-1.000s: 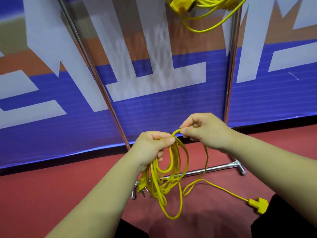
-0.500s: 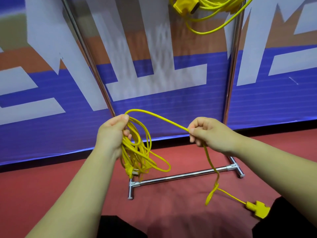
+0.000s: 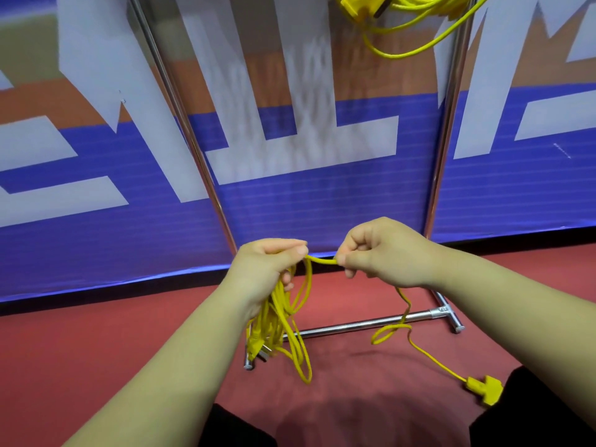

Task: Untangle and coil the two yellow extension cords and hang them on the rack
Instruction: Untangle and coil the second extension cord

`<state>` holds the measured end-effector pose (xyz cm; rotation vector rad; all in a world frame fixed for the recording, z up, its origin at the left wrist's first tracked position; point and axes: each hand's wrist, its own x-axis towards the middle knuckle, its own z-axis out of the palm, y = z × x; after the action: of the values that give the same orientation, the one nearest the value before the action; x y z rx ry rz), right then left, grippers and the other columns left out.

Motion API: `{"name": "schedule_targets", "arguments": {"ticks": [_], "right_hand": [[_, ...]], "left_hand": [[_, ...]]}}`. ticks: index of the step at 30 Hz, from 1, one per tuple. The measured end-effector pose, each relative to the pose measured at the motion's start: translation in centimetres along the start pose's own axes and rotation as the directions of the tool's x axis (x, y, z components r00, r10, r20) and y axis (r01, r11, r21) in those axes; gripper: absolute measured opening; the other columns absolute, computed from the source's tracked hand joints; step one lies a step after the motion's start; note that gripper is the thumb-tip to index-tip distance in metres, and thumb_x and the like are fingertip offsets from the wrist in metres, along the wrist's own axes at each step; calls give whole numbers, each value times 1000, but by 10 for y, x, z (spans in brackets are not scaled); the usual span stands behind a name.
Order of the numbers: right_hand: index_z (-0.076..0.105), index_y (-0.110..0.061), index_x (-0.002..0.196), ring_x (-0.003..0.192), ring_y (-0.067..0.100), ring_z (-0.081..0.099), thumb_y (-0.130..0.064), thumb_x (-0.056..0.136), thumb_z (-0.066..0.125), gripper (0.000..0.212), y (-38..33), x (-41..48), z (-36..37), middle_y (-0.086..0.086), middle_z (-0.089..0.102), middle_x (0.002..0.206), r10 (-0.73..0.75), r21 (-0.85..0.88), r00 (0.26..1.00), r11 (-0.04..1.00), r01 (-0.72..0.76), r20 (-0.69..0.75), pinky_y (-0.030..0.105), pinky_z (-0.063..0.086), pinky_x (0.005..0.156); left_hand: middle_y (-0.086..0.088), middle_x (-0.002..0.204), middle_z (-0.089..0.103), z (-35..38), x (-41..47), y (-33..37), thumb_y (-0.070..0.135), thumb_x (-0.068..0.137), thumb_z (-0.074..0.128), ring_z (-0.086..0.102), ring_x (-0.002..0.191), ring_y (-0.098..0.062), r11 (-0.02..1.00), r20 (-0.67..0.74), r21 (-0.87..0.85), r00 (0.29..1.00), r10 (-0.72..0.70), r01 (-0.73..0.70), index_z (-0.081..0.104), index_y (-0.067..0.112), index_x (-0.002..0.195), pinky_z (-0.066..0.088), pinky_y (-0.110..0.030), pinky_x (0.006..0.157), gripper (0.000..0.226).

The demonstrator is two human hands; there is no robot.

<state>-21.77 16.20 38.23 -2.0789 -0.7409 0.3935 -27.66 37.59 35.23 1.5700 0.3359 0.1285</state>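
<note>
My left hand point(image 3: 264, 269) grips a bundle of loops of a yellow extension cord point(image 3: 292, 321), whose plug point(image 3: 259, 350) dangles below. Close beside it, my right hand point(image 3: 383, 253) pinches the same cord, a short stretch running between the two hands. From my right hand the cord drops to the red floor, makes a small loop and ends in a yellow socket block point(image 3: 485, 388). A second yellow cord point(image 3: 403, 17) hangs coiled at the top of the chrome rack point(image 3: 448, 124).
The rack's base bar point(image 3: 364, 324) and feet rest on the red floor point(image 3: 96, 343) just beyond my hands. A blue, white and orange banner point(image 3: 322, 195) stands right behind the rack. Dark clothing shows at the bottom edge.
My left hand swung out left and up with the loops, then came back down. Both hands are close together again and another length of cord has been gathered.
</note>
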Motion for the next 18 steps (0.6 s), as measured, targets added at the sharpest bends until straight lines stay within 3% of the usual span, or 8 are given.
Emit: {"name": "schedule_targets", "arguments": {"ticks": [4,6,10,14,18], "right_hand": [[74,-11,84,59,14,55,-16,92,70,11,-2,3,-1,3,75,74,-54,128,998,990,55,-14,30,48,60],[74,-11,85,59,14,55,-15,93,69,10,0,3,-5,5,74,73,-37,213,998,976,47,-52,26,48,59],[72,-10,88,61,14,57,-14,94,68,8,6,-1,-11,6,73,73,-27,309,998,950,42,-53,24,48,59],[70,-11,104,60,17,57,-7,95,65,12,10,-6,-19,10,70,75,-25,358,1000,933,22,3,24,49,58],[66,-16,112,58,19,54,-7,97,61,18,18,-8,-28,12,68,77,14,384,1000,923,-17,11,26,48,57]], "left_hand": [[-1,59,55,9,-6,0,12,91,71,42,49,-14,1000,150,29,989,-8,4,77,10,106,44,-28,51,17],[1,60,56,10,-5,-1,14,92,71,43,50,-15,999,213,52,977,-6,-6,77,10,108,45,-29,53,18],[-9,58,47,16,-3,-3,18,91,73,43,50,-17,988,229,137,973,36,-69,76,9,104,47,-30,54,16],[-3,55,48,17,7,6,15,96,66,43,46,-13,987,115,107,988,106,-119,72,6,106,47,-28,50,15],[0,55,49,-2,25,20,17,100,60,44,43,-10,990,-82,-68,990,115,-121,66,3,115,44,-24,47,22]]}}
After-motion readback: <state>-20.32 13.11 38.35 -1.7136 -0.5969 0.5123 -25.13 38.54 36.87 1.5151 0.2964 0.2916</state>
